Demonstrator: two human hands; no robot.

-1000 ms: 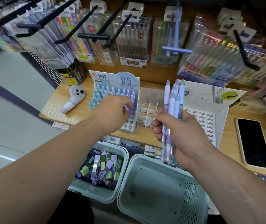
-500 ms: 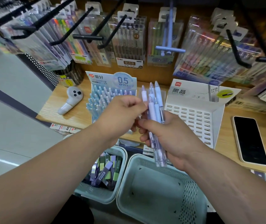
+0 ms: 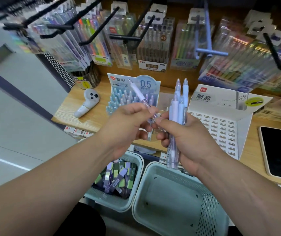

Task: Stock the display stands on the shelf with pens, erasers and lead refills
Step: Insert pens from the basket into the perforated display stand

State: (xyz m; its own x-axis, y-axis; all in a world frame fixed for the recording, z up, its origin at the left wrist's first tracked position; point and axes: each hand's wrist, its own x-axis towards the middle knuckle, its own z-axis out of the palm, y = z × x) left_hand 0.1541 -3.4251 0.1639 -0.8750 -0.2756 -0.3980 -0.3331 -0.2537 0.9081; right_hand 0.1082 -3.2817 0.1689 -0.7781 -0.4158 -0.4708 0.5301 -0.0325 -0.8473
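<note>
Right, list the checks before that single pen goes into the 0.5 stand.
1. Single pen pinched by the left hand: ok.
2. Bundle gripped by the right hand: ok.
3. Single pen's lower end free of the right hand's thumb: cannot tell, they overlap in the head view.
4. Free slot in the 0.5 stand: cannot tell, the hands hide its front rows.
5. Nothing between the hands and the stand: ok.
</note>
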